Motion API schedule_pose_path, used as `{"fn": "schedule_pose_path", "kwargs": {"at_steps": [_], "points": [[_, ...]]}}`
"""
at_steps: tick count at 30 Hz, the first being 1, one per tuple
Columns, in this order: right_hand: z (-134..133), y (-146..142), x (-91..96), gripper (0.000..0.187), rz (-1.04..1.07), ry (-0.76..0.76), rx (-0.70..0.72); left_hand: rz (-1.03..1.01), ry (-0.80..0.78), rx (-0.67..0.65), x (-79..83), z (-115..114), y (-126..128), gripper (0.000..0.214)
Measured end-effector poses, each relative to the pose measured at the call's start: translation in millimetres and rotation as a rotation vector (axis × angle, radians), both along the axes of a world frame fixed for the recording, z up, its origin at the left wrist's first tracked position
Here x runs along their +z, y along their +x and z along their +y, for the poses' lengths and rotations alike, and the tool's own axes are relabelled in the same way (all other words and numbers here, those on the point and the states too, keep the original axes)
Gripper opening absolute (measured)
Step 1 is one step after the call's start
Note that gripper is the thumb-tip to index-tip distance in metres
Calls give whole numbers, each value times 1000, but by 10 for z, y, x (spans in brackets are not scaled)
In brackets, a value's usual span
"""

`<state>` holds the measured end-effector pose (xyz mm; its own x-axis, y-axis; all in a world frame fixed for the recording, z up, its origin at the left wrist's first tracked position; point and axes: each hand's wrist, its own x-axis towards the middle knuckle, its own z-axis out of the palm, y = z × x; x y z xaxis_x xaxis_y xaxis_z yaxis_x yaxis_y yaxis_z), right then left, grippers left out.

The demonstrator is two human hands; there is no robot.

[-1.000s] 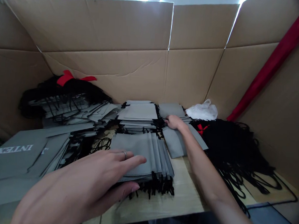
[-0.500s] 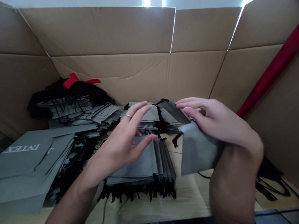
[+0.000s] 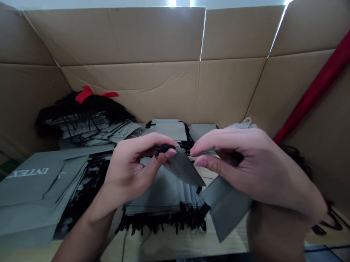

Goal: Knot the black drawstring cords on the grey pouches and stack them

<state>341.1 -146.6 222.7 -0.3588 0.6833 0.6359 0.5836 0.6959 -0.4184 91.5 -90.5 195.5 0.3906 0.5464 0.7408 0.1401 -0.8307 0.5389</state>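
My left hand pinches the black cord end of a small grey drawstring pouch, which slants down to the right. Close by is my right hand, its thumb and forefinger slightly apart near that pouch's upper edge. A second grey drawstring pouch hangs below my right palm, apparently held by the curled lower fingers, which are hidden. Beneath both hands lies a stack of grey pouches with black cord ends along its front and right edges.
Larger grey bags with white lettering lie at the left. Behind them sits a pile with black cords and red strips. More pouch stacks stand against the cardboard wall. A red strap slants down at right, above black cables.
My left hand has closed from an open reach onto the cord end of the first pouch. My right hand has come lower and nearer, and its hanging pouch has tilted.
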Motion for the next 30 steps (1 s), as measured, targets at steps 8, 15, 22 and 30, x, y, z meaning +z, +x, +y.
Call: {"fn": "schedule_pose_path", "kwargs": {"at_steps": [8,15,22,30], "points": [[26,-209,-34,31,187,90,-5,111,58,-4,26,-66,-36,23],[28,-289,-107,20,206,110,-43,125,54,-51,-16,-88,-71,14],[81,-349,-113,16,150,220,16,143,145,-8,-41,-77,-91,16],[176,-335,-144,10,163,355,13,-13,158,39,-68,-54,-40,23]]}}
